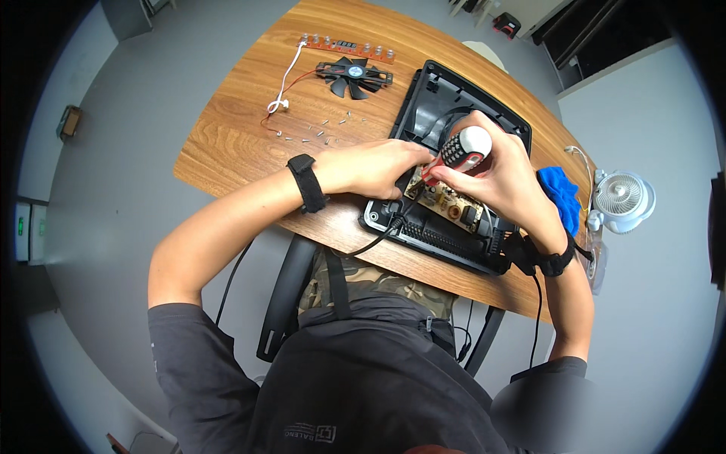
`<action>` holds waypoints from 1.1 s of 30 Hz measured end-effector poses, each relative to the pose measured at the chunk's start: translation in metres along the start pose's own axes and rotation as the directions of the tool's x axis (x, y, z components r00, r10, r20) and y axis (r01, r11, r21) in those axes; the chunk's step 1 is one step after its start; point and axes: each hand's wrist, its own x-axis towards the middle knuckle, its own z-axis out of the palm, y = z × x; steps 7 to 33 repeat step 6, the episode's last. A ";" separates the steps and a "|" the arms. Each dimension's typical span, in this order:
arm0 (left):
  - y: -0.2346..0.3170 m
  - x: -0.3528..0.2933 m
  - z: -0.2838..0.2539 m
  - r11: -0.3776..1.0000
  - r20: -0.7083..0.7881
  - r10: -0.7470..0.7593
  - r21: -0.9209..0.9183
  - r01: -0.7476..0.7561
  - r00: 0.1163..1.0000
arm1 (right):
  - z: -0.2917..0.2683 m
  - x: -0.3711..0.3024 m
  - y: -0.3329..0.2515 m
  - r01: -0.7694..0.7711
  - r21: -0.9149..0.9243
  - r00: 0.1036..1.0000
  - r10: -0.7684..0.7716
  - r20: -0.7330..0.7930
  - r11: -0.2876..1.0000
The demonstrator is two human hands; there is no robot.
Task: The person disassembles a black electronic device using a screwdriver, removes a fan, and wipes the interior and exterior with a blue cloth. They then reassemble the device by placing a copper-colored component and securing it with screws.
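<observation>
My right hand (508,170) is wrapped round a screwdriver (463,149) with a white, black and red handle. Its lower end points down at a tan circuit board (446,203) crowded with components. The screwdriver's tip is hidden. At the board's left end, my left hand (387,170) grips the edge with bent fingers, close to the screwdriver; some fingertips are out of sight. The board lies in an open black plastic housing (446,246), which has a vented near edge. A black cable (378,240) runs out of the housing toward me.
A black fan (354,73), a strip-shaped red board (348,48) with a white cable, and several loose screws (321,134) lie at the left on the wooden table (234,106). To the right are a blue cloth (560,198) and a small white fan (624,198).
</observation>
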 end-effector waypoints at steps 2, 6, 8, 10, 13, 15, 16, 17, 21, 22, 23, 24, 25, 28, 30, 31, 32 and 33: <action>-0.001 -0.001 -0.001 0.999 -0.013 0.018 -0.042 -0.019 1.000 | 0.001 0.001 0.000 0.054 -0.004 0.998 -0.054 -0.009 0.999; 0.013 0.005 -0.026 0.991 0.116 -0.131 0.037 0.128 0.984 | -0.001 0.000 0.003 0.037 -0.006 0.999 -0.037 -0.003 0.999; 0.013 0.005 -0.026 0.991 0.116 -0.131 0.037 0.128 0.984 | -0.001 0.000 0.003 0.037 -0.006 0.999 -0.037 -0.003 0.999; 0.013 0.005 -0.026 0.991 0.116 -0.131 0.037 0.128 0.984 | -0.001 0.000 0.003 0.037 -0.006 0.999 -0.037 -0.003 0.999; 0.013 0.005 -0.026 0.991 0.116 -0.131 0.037 0.128 0.984 | -0.001 0.000 0.003 0.037 -0.006 0.999 -0.037 -0.003 0.999; 0.013 0.005 -0.026 0.991 0.116 -0.131 0.037 0.128 0.984 | -0.001 0.000 0.003 0.037 -0.006 0.999 -0.037 -0.003 0.999; 0.013 0.005 -0.026 0.991 0.116 -0.131 0.037 0.128 0.984 | -0.001 0.000 0.003 0.037 -0.006 0.999 -0.037 -0.003 0.999; 0.013 0.005 -0.026 0.991 0.116 -0.131 0.037 0.128 0.984 | -0.001 0.000 0.003 0.037 -0.006 0.999 -0.037 -0.003 0.999; 0.013 0.005 -0.026 0.991 0.116 -0.131 0.037 0.128 0.984 | -0.001 0.000 0.003 0.037 -0.006 0.999 -0.037 -0.003 0.999; 0.013 0.005 -0.026 0.991 0.116 -0.131 0.037 0.128 0.984 | -0.001 0.000 0.003 0.037 -0.006 0.999 -0.037 -0.003 0.999; 0.013 0.005 -0.026 0.991 0.116 -0.131 0.037 0.128 0.984 | -0.001 0.000 0.003 0.037 -0.006 0.999 -0.037 -0.003 0.999; 0.013 0.005 -0.026 0.991 0.116 -0.131 0.037 0.128 0.984 | -0.001 0.000 0.003 0.037 -0.006 0.999 -0.037 -0.003 0.999; 0.013 0.005 -0.026 0.991 0.116 -0.131 0.037 0.128 0.984 | -0.001 0.000 0.003 0.037 -0.006 0.999 -0.037 -0.003 0.999; 0.013 0.005 -0.026 0.991 0.116 -0.131 0.037 0.128 0.984 | -0.001 0.000 0.003 0.037 -0.006 0.999 -0.037 -0.003 0.999; 0.013 0.005 -0.026 0.991 0.116 -0.131 0.037 0.128 0.984 | -0.001 0.000 0.003 0.037 -0.006 0.999 -0.037 -0.003 0.999; 0.013 0.005 -0.026 0.991 0.116 -0.131 0.037 0.128 0.984 | -0.001 0.000 0.003 0.037 -0.006 0.999 -0.037 -0.003 0.999; 0.013 0.005 -0.026 0.991 0.116 -0.131 0.037 0.128 0.984 | -0.001 0.000 0.003 0.037 -0.006 0.999 -0.037 -0.003 0.999; 0.013 0.005 -0.026 0.991 0.116 -0.131 0.037 0.128 0.984 | -0.001 0.000 0.003 0.037 -0.006 0.999 -0.037 -0.003 0.999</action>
